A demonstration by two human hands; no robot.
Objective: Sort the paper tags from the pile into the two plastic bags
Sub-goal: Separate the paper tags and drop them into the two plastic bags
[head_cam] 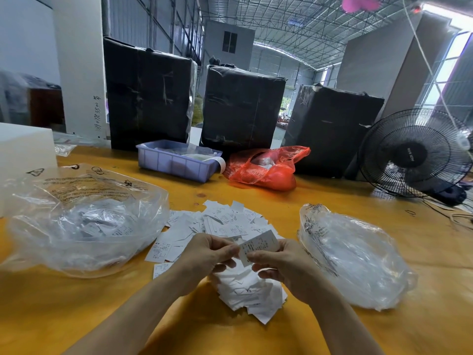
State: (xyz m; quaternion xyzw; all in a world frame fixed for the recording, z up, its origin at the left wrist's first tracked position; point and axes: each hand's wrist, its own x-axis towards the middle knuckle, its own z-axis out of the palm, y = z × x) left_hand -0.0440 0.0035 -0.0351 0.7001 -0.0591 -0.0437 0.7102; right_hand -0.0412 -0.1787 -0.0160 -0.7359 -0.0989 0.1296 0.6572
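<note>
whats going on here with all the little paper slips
A person is sorting paper tags at a yellow table. Both hands, the left hand and the right hand, pinch one printed tag above the pile. A clear plastic bag on the left already holds tags; another clear bag lies on the right.

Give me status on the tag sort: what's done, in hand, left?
Done: the left bag already holds a layer of tags; the right bag seems to hold some too, though its contents are hard to make out. In hand: left hand and right hand pinch one tag between them above the table. Left: a big loose pile between the bags. Roughly midway at best.
</note>
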